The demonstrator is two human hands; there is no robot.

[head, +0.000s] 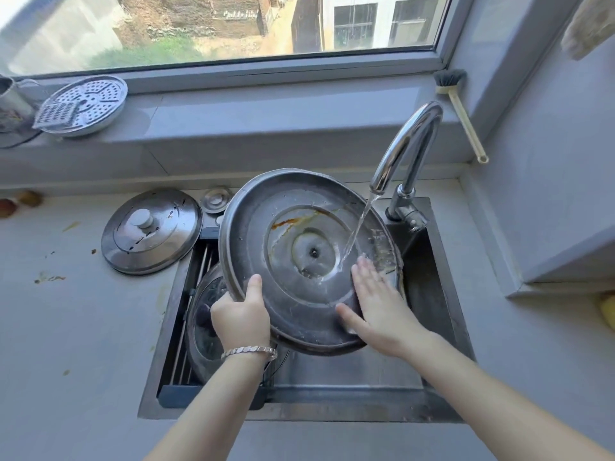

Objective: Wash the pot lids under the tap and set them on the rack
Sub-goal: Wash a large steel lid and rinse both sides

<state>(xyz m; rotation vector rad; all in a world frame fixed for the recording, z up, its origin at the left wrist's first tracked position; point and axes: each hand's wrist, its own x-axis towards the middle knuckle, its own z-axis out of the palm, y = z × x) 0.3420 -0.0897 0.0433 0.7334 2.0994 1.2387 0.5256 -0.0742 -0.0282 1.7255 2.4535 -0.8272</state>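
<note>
Over the sink (429,294) I hold the large pot lid (299,234) tilted, hollow face toward me, under the tap (409,141). The rack (199,277) spans the sink's left part, just left of and below the lid, nearer my left hand (241,319), which grips the near rim. My right hand (376,304) presses flat-fingered where the stream (357,227) lands.
</note>
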